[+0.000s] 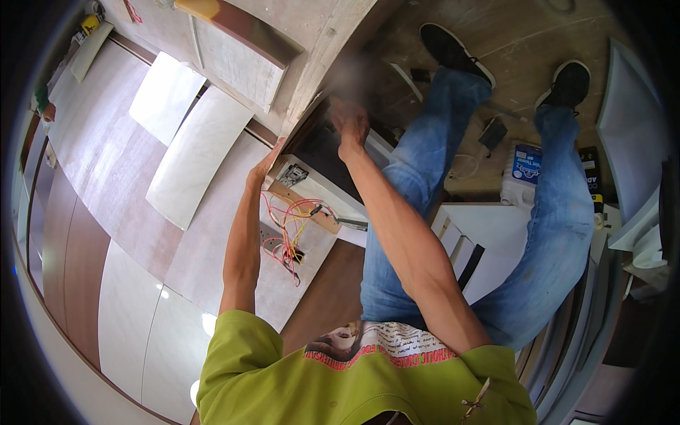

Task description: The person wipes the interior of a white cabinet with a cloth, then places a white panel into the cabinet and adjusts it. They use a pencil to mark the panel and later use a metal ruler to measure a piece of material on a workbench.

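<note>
My left hand (267, 162) lies edge-on against the end of a dark-fronted cabinet unit (312, 157), its visible fingers stretched out and their tips partly hidden. My right hand (350, 122) reaches over the same unit near its far end. A grey blur covers that spot, so its fingers and anything in them are unclear. Between my forearms, a metal hinge (293, 174) sits on the unit's pale side. Below it, red and yellow wires (292, 221) hang in a loose tangle beside a wooden strip (304, 206).
White panels (200, 161) and a wood-coloured surface fill the left. A board with a rounded edge (241, 32) stands at the top. My jeans-clad legs (425, 152) stretch away on the right, near a white jug with a blue label (522, 170) and a small dark block (492, 134).
</note>
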{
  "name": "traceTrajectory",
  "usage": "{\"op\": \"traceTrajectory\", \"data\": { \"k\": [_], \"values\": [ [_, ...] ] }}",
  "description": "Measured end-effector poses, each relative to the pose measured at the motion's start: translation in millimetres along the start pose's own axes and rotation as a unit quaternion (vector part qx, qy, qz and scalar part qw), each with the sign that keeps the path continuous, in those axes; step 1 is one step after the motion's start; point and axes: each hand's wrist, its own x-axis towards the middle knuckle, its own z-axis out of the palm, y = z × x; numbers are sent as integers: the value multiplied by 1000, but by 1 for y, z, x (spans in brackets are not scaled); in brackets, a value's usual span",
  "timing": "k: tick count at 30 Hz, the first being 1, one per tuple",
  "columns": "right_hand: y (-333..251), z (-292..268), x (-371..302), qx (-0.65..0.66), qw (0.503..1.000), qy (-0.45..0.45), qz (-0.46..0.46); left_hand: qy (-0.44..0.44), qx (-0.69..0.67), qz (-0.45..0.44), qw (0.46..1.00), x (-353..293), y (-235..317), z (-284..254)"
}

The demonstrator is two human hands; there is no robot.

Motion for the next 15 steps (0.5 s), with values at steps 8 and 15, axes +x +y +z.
{"op": "traceTrajectory", "data": {
  "k": [8, 15],
  "values": [
    [-35, -9, 3, -152, 978, -33, -140, 3, -3, 25, 1000, 4, 9, 4],
    [-153, 30, -75, -498, 612, -318, -526, -2, -19, 34, 999, 10, 3, 10]
  ]
}}
